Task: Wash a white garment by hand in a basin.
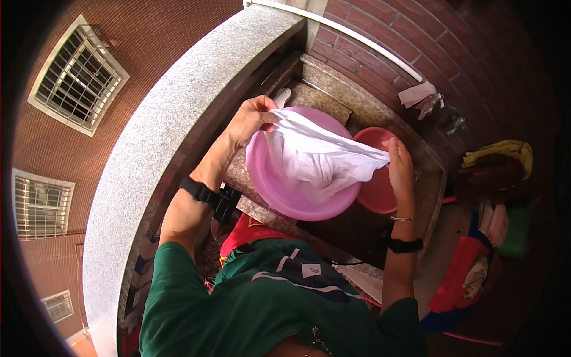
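A white cloth (316, 154) is stretched between my two hands above a pink plastic basin (303, 207). My left hand (252, 120) pinches its upper left corner between thumb and fingers, over the basin's rim. At the cloth's right end, my right hand (400, 167) grips another part of it, over a red plastic basin (377, 196). The middle of the cloth sags in folds into the pink basin, whose bottom is partly hidden by it. Both basins stand side by side in a stone sink (325, 85).
A white handle (282, 96) sticks up behind the pink basin. A metal tap (453, 122) is on the brick wall at right, near a white pipe (357, 33). A broad granite ledge (147, 134) runs along the left. Yellow gloves (504, 149) and red and blue fabric (455, 276) lie at right.
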Tool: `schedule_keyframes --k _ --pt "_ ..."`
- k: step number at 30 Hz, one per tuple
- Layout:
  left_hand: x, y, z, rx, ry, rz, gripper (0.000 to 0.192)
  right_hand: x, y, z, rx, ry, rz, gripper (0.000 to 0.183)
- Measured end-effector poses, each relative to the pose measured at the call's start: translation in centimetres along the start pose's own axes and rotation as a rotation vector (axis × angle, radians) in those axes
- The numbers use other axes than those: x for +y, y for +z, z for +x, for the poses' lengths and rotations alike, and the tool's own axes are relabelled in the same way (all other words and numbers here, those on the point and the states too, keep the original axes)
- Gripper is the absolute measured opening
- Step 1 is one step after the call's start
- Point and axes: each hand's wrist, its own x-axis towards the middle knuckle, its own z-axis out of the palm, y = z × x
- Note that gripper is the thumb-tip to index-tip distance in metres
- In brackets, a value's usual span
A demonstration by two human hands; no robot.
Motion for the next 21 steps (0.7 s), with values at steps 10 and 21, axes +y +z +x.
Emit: schedule_keyframes --k 10,21 --pt "-2.0 1.1 -2.0 -0.116 -0.030 0.100 0.018 2.4 -0.3 -0.5 -0.103 0.149 0.694 0.032" --pt "-9.3 3.0 -6.6 -0.087 0.172 0.569 0.022 4.3 1.3 -1.6 -0.121 0.141 1.116 0.028"
